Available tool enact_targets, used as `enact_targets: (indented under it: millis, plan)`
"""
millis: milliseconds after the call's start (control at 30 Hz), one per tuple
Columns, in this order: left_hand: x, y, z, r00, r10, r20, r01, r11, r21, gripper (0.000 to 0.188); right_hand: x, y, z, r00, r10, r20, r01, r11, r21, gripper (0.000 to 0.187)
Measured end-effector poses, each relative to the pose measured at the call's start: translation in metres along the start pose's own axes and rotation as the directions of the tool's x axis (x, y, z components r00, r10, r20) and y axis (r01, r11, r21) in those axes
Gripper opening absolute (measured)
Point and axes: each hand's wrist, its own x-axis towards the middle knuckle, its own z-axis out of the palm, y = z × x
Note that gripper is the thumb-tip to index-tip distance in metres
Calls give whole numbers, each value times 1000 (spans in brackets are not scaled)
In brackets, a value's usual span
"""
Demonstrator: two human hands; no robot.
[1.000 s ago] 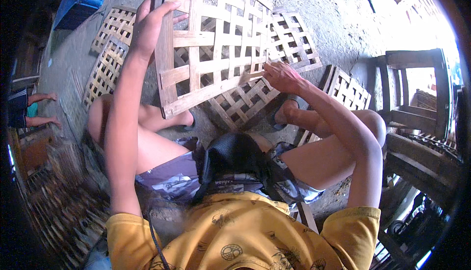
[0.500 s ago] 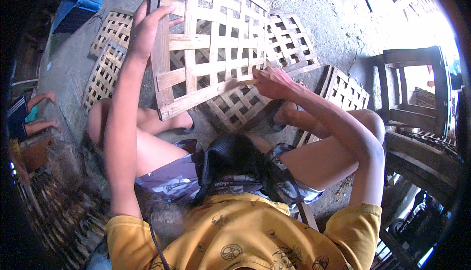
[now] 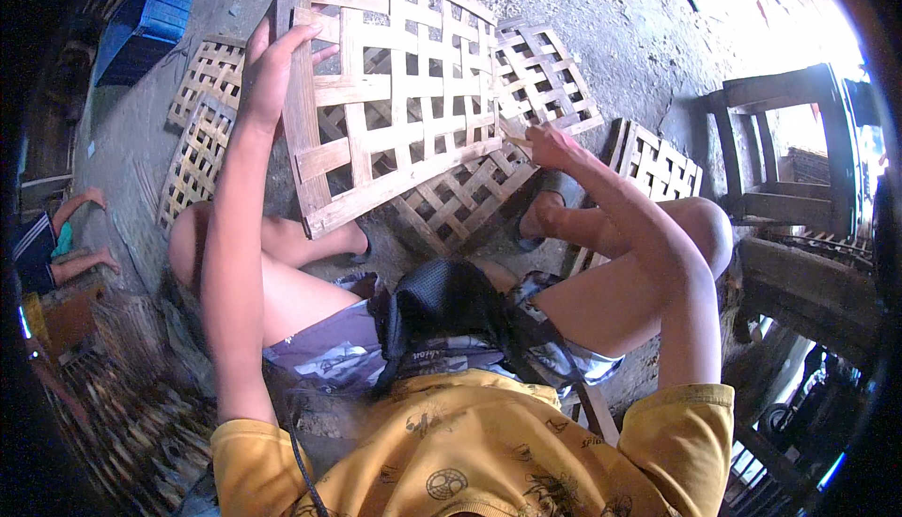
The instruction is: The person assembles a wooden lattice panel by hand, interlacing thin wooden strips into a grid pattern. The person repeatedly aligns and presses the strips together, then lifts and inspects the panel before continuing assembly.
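A woven lattice panel (image 3: 406,85) of flat wooden or bamboo slats is tilted up in front of me. My left hand (image 3: 274,71) grips it by its left frame edge, thumb across the front and fingers through a gap. Just off the panel's lower right corner, my right hand (image 3: 556,148) is closed on a thin light-brown stick-like piece (image 3: 516,139). Most of that piece is inside the fist, so its exact kind is unclear. Beneath the held panel, another lattice panel (image 3: 462,200) lies on the ground between my feet.
More lattice panels lie around: a left pair (image 3: 201,146), one at the far right (image 3: 550,76) and one by my right knee (image 3: 658,168). A blue crate (image 3: 150,19) sits far left, a wooden frame stand (image 3: 785,207) right. At the left edge another person's legs (image 3: 86,268) show.
My right hand has moved right, away from the held panel's lower edge, with the thin piece still in it. The panel has shifted slightly left, held in my left hand.
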Motion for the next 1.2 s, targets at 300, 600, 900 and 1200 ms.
enact_targets:
  millis: [300,600,900,1200]
  plan:
    - [-10,5,-3,1000,24,-19,-23,998,52,42,6,-34,18,998,-69,-11,70,990,119,33]
    - [-9,2,-2,999,15,-34,-14,999,32,44,35,-35,52,959,-196,203,212,975,-63,29]
    - [-13,-1,-9,999,13,-34,-12,999,51,44,-12,-123,-23,857,-363,365,281,924,258,37]
    - [-10,4,5,999,26,-24,-25,999,22,37,8,-133,-134,956,-193,-223,239,949,207,41]
